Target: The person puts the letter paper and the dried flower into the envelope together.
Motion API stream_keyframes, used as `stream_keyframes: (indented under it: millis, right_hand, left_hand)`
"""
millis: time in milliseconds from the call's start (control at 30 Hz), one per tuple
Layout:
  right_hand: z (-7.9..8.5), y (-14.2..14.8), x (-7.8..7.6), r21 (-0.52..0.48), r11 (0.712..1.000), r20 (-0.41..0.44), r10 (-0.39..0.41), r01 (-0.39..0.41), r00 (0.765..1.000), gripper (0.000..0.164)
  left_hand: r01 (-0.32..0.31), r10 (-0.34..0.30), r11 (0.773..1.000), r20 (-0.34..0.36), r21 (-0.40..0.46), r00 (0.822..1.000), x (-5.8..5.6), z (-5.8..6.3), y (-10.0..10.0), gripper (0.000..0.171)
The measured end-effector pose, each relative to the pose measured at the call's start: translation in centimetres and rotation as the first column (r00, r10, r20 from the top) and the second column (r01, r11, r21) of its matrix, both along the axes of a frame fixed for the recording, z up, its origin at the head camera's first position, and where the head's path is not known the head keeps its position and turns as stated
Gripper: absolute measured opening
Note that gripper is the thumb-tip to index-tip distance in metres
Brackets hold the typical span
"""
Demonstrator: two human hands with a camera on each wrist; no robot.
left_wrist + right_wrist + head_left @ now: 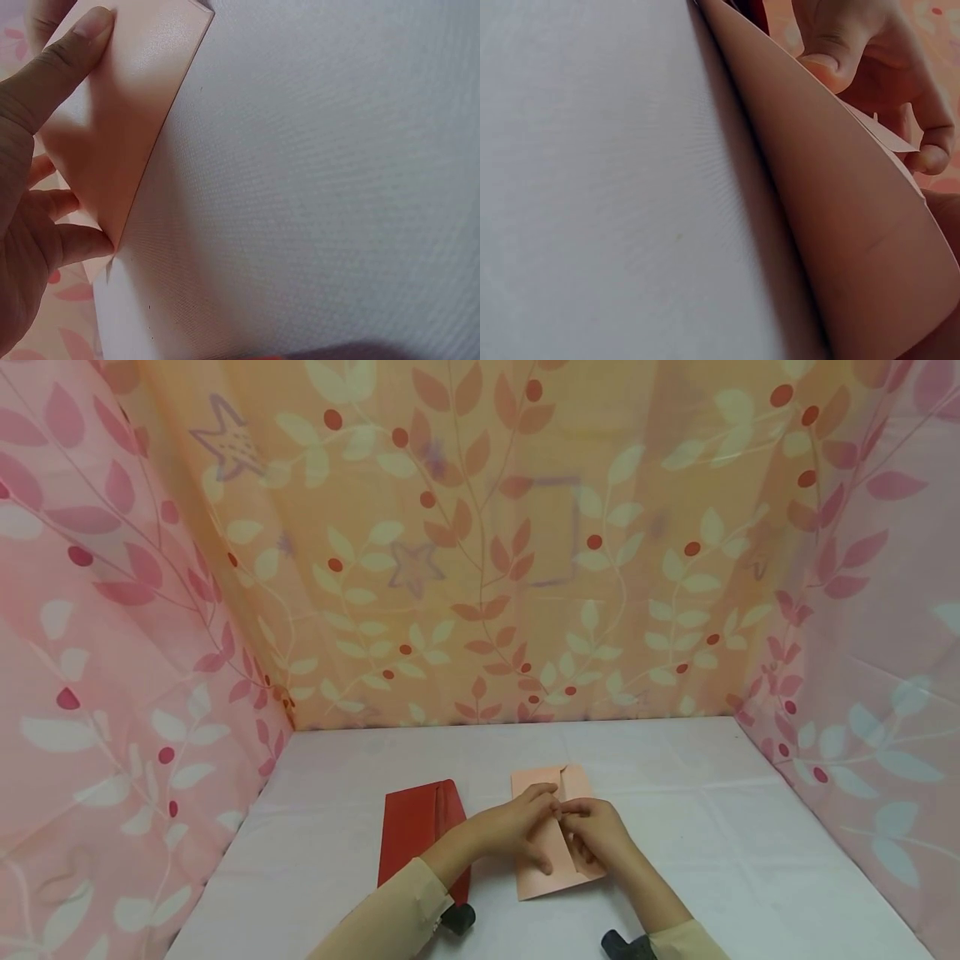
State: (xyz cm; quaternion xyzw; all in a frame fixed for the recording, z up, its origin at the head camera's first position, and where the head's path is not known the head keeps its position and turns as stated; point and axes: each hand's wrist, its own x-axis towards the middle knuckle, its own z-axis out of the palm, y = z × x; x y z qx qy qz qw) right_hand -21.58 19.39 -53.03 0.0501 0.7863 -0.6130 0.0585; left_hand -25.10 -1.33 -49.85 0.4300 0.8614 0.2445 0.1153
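Note:
A peach paper envelope (538, 883) stands at a slant in front of me, its flap side up and the long flap partly lifted. My left hand (517, 827) holds it from the left, thumb (67, 64) pressed on its face and fingers spread toward the flap. From the right, my right hand (597, 833) grips the envelope by the flap side, fingers curled. The fingertips of both hands meet near the middle of the flap edge. In the right wrist view the envelope's smooth panel (832, 195) hides most of the right hand.
A red envelope (408, 827) lies just left of the peach one, partly under my left forearm. White cloth covers the table (712, 810). Patterned curtains (480, 527) hang at the back and both sides. Black wrist-camera parts (459, 918) stick out by the sleeves.

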Motion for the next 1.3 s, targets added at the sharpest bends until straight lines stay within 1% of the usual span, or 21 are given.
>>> stream_keyframes:
  millis: [100, 200, 500, 600, 800, 900, 1033, 1133, 1267, 1300]
  right_hand:
    - [0.2, -0.1, -0.1, -0.020, 1.000, 0.023, 0.010, -0.009, 1.000, 0.025]
    - [0.3, -0.1, -0.2, -0.022, 1.000, 0.038, 0.019, -0.018, 0.999, 0.026]
    - [0.1, -0.3, -1.0, -0.004, 1.000, 0.054, 0.030, -0.030, 0.998, 0.031]
    - [-0.2, -0.4, -1.2, 0.018, 0.999, 0.044, 0.049, -0.049, 0.998, 0.031]
    - [-0.7, -0.5, -1.3, 0.132, 0.983, -0.012, 0.128, -0.125, 0.992, 0.022]
    - [-0.7, -0.6, -1.3, 0.181, 0.975, -0.023, 0.135, -0.129, 0.991, 0.017]
    - [-0.7, -1.1, -1.5, 0.202, 0.970, -0.019, 0.144, -0.138, 0.989, 0.012]
    - [-0.6, -1.5, -1.5, 0.192, 0.970, -0.011, 0.154, -0.149, 0.988, 0.015]
    - [-0.3, -1.7, -1.1, 0.179, 0.974, 0.012, 0.137, -0.137, 0.990, 0.021]
    - [-0.2, -1.7, -1.1, 0.190, 0.973, 0.010, 0.132, -0.132, 0.991, 0.021]
  left_hand:
    - [0.008, -0.008, 1.000, 0.004, 0.015, 1.000, -0.2, -0.3, 0.0, 0.070]
    - [0.001, -0.002, 1.000, 0.007, 0.013, 1.000, -0.3, -0.4, 0.0, 0.070]
    - [0.000, 0.001, 1.000, -0.003, 0.005, 1.000, -0.3, -0.2, -0.2, 0.069]
    - [0.003, -0.003, 1.000, -0.004, 0.007, 1.000, -0.3, -0.2, -0.3, 0.069]
    - [0.003, -0.003, 1.000, 0.003, 0.011, 1.000, -0.1, -0.2, -0.4, 0.070]
    - [0.002, -0.002, 1.000, -0.005, 0.008, 1.000, 0.0, -0.2, -0.4, 0.071]
    - [0.001, -0.001, 1.000, -0.018, 0.005, 1.000, 0.0, -0.2, -0.5, 0.072]
    - [0.006, -0.006, 1.000, -0.027, 0.009, 1.000, -0.1, -0.3, -0.5, 0.072]
    - [0.017, -0.016, 1.000, -0.033, 0.020, 0.999, -0.1, -0.3, -0.4, 0.072]
    - [0.018, -0.017, 1.000, -0.032, 0.022, 0.999, -0.1, -0.4, -0.3, 0.071]
